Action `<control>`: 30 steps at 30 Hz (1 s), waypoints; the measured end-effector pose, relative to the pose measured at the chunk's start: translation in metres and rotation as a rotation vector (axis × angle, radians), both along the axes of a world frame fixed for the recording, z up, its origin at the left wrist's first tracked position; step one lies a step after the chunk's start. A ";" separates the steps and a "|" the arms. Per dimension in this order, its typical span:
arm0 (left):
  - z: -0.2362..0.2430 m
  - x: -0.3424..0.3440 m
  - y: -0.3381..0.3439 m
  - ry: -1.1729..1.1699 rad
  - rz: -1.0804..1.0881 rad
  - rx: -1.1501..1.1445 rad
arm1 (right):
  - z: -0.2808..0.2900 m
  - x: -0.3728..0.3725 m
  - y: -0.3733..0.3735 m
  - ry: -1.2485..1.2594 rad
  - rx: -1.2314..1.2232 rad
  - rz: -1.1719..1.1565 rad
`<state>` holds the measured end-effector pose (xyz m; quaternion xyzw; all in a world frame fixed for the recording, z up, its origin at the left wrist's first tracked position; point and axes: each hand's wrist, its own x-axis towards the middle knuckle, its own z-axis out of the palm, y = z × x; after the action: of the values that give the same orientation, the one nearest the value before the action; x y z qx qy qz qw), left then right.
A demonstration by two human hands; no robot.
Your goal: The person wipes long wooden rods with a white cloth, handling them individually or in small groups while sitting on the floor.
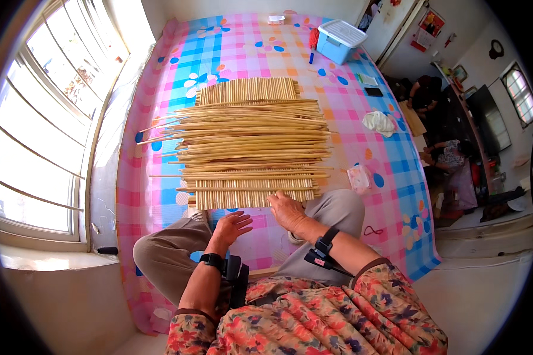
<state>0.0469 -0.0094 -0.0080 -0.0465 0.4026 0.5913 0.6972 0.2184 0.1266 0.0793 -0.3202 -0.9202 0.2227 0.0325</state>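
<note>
A mat of pale, thin stalks set side by side (249,200) lies on the bed in front of me. Across it rests a thick layer of loose, straw-coloured stalks (251,133), their ends uneven at the left. My right hand (286,211) is at the mat's near edge, its fingers bunched on the edge by a crosswise stalk; the fingertips show only small. My left hand (232,227) hovers just short of that edge, holding nothing, with its fingers apart.
A checked, flowered cover (385,225) spreads under everything. At the far right stands a blue box with a white lid (337,42). A white cloth (378,123), a dark phone-like slab (373,92) and a pink-and-white pack (359,178) lie right. Two people sit beyond; a barred window is left.
</note>
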 end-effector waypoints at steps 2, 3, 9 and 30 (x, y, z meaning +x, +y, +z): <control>0.011 -0.002 -0.008 0.125 -0.172 -0.004 | -0.004 -0.007 0.012 -0.029 0.107 0.020; 0.027 -0.004 -0.007 0.294 -0.258 -0.015 | -0.008 -0.011 0.018 -0.040 0.162 0.031; 0.146 -0.027 -0.032 1.058 -0.362 0.047 | -0.026 -0.024 0.038 -0.104 0.292 0.078; 0.189 -0.086 -0.107 2.167 -0.216 -0.072 | 0.125 0.025 0.132 0.595 0.208 -0.145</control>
<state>-0.0389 -0.1163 0.1809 0.5146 0.8224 0.2418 0.0186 0.2434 0.2584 0.2047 -0.3009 -0.8628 0.2086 0.3486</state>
